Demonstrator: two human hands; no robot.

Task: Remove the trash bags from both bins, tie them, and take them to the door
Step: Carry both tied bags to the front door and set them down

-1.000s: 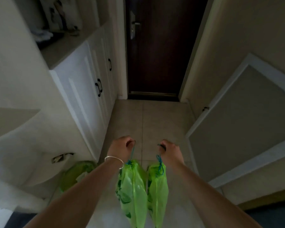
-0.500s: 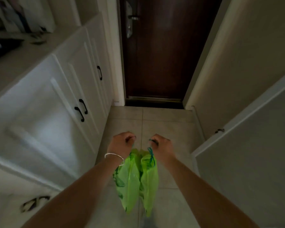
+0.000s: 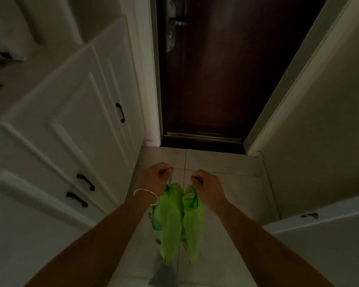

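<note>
We log: left hand (image 3: 153, 179), right hand (image 3: 208, 188) each pinching drawstring; green trash bags (image 3: 176, 220) hanging floor-clear, door (image 3: 216, 79) near.

Dim hallway, door (image 3: 211, 79) near black; cabinets (image 3: 71, 121) bowed by wide-angle distortion, edges softly blurred

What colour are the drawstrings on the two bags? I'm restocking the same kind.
Blue-teal drawstrings on bright green bags, seen in the head view.
</note>
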